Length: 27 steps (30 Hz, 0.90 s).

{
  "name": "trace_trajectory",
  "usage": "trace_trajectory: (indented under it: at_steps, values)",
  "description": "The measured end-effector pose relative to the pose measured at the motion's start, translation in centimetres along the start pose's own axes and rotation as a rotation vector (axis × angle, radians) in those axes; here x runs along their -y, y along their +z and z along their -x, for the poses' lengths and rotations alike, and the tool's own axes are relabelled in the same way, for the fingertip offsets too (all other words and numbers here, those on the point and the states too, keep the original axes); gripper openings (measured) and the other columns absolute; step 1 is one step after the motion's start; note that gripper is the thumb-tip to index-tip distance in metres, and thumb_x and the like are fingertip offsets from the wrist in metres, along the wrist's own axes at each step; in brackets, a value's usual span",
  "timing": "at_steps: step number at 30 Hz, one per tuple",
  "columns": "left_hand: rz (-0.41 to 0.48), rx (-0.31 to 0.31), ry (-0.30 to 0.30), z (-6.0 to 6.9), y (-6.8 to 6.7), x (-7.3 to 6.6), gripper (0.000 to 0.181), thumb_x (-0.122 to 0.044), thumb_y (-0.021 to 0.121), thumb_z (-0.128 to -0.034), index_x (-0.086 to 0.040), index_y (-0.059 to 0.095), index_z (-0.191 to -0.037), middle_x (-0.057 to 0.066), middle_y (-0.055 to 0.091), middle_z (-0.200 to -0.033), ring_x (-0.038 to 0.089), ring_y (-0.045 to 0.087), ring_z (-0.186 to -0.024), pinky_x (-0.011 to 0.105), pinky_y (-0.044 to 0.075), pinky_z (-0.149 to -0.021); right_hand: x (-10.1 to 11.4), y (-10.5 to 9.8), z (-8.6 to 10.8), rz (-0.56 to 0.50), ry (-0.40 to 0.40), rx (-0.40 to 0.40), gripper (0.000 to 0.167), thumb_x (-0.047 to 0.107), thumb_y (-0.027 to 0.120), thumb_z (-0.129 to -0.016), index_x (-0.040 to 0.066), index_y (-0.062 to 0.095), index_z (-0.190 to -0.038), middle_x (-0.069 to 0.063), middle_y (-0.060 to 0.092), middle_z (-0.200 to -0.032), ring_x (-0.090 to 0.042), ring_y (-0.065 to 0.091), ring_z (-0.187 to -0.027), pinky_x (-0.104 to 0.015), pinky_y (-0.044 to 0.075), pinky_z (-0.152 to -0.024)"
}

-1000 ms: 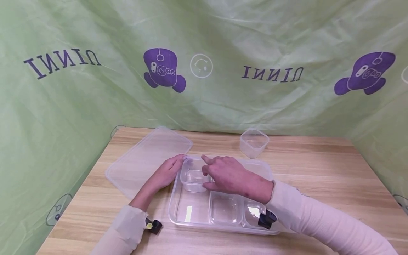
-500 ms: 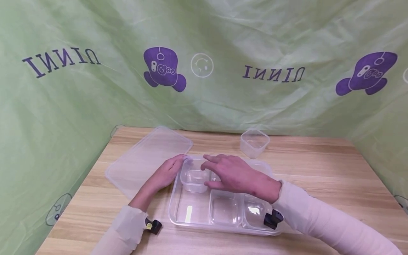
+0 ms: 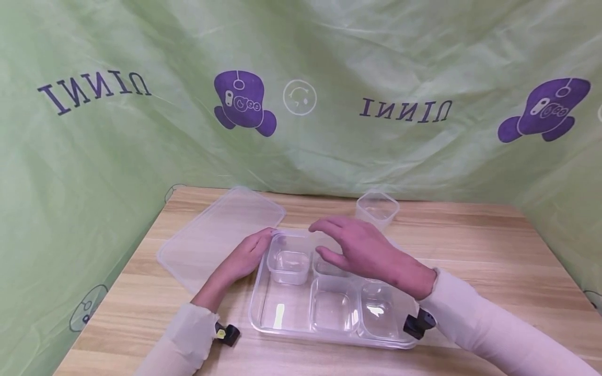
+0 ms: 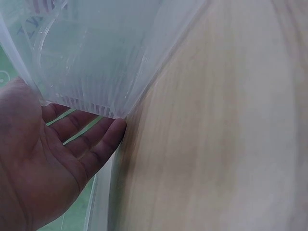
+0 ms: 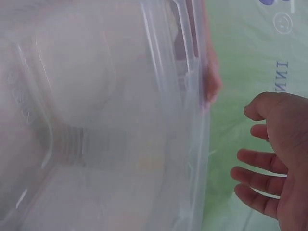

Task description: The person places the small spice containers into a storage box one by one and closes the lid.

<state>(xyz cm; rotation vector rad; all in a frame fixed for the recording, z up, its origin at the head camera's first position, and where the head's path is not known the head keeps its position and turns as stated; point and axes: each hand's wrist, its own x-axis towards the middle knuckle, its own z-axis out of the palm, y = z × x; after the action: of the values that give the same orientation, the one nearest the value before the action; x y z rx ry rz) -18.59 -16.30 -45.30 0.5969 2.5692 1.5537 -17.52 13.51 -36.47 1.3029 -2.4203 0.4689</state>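
Observation:
A large clear plastic box (image 3: 277, 324) lies on the wooden table, with several small clear containers inside it; one small container (image 3: 289, 266) sits in its back left corner. My left hand (image 3: 244, 256) rests against the box's left side near that corner; in the left wrist view the fingers of the hand (image 4: 57, 154) touch the outer wall, relaxed. Above the containers at the back of the box hovers my right hand (image 3: 364, 248), fingers bent loosely and apart, holding nothing. The right wrist view shows that hand (image 5: 279, 163) beside the box, not touching it.
A flat clear lid (image 3: 216, 230) lies left of the box, partly behind the left hand. Another small clear container (image 3: 378, 206) stands on the table (image 3: 470, 250) behind the right hand. A green printed cloth (image 3: 329, 156) hangs behind the table.
My right hand has moved right and slightly up, away from the small container at the back left, and its fingers have spread. The left hand has stayed in place.

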Motion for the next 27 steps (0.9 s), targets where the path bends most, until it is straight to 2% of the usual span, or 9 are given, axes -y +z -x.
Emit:
trace_trajectory:
  at_steps: [5, 10, 17, 27]
  values:
    - [0.008, 0.005, 0.003, 0.1, 0.0, 0.0, 0.042, -0.027, 0.031, -0.115, -0.006, 0.064, -0.127, 0.009, 0.065, -0.123, 0.026, 0.056, -0.12, 0.05, 0.038, -0.112, -1.1, -0.9, 0.6, 0.005, 0.032, -0.019, 0.035, 0.029, 0.073, -0.095, 0.012, 0.068, -0.125, -0.004, 0.069, -0.123, -0.024, 0.066, -0.113, -0.045, 0.058, -0.086]
    - [0.014, 0.008, 0.006, 0.1, 0.0, 0.0, 0.041, -0.026, 0.031, -0.115, -0.006, 0.064, -0.128, 0.009, 0.065, -0.124, 0.026, 0.055, -0.121, 0.051, 0.038, -0.112, -1.9, -1.8, 1.1, 0.023, 0.065, -0.03, 0.034, 0.031, 0.073, -0.095, 0.012, 0.069, -0.123, -0.004, 0.07, -0.122, -0.026, 0.067, -0.11, -0.045, 0.058, -0.083]
    - [0.008, 0.004, 0.001, 0.0, 0.0, 0.1, 0.041, -0.027, 0.031, -0.1149, -0.006, 0.064, -0.129, 0.01, 0.065, -0.124, 0.027, 0.056, -0.122, 0.049, 0.037, -0.113, -3.2, -2.6, 1.5, 0.011, 0.079, -0.057, 0.031, 0.025, 0.075, -0.093, 0.009, 0.07, -0.12, -0.005, 0.07, -0.119, -0.025, 0.068, -0.109, -0.046, 0.056, -0.088]
    - [-0.004, -0.008, 0.001, 0.0, 0.0, -0.2, 0.041, -0.026, 0.031, -0.1148, -0.007, 0.065, -0.127, 0.009, 0.066, -0.122, 0.026, 0.057, -0.12, 0.048, 0.039, -0.112, -5.6, -2.9, 2.5, 0.008, 0.208, -0.012, 0.026, 0.023, 0.074, -0.095, 0.009, 0.071, -0.117, -0.007, 0.072, -0.114, -0.028, 0.067, -0.106, -0.048, 0.055, -0.088]
